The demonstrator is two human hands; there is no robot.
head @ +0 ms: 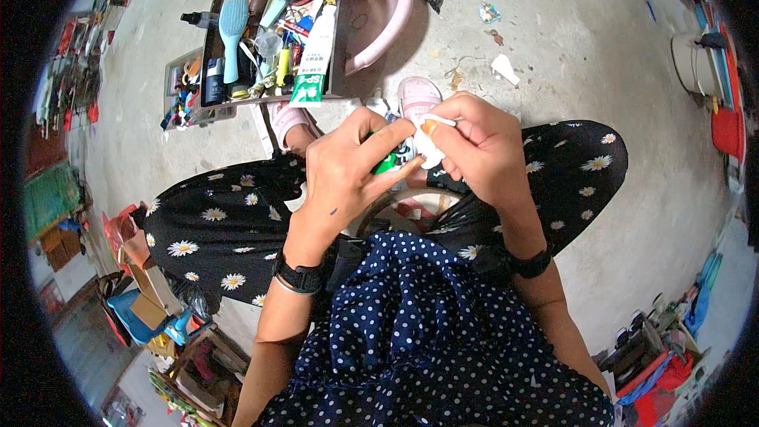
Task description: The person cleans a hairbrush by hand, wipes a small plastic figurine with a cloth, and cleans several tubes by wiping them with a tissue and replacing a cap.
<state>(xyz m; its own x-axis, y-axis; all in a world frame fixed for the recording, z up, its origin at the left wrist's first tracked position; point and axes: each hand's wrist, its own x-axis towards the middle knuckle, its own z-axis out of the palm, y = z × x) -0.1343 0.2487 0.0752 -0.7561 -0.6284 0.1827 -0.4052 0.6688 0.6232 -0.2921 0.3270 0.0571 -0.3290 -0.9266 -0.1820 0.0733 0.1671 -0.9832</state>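
Observation:
My left hand is closed around a small green and white item, mostly covered by my fingers, so its kind is unclear. Thumb and fingers of my right hand pinch a crumpled white tissue or wipe right beside that item. The fingertips of both hands nearly meet over the white material. Below them, between my knees, part of a round container shows, with scraps inside. Pink clogs are on my feet just beyond the hands.
Ahead to the left is a dark tray crowded with a light blue hairbrush, a white and green tube and other toiletries. A pink basin adjoins it. A clear plastic box stands left; a white scrap lies on the concrete floor.

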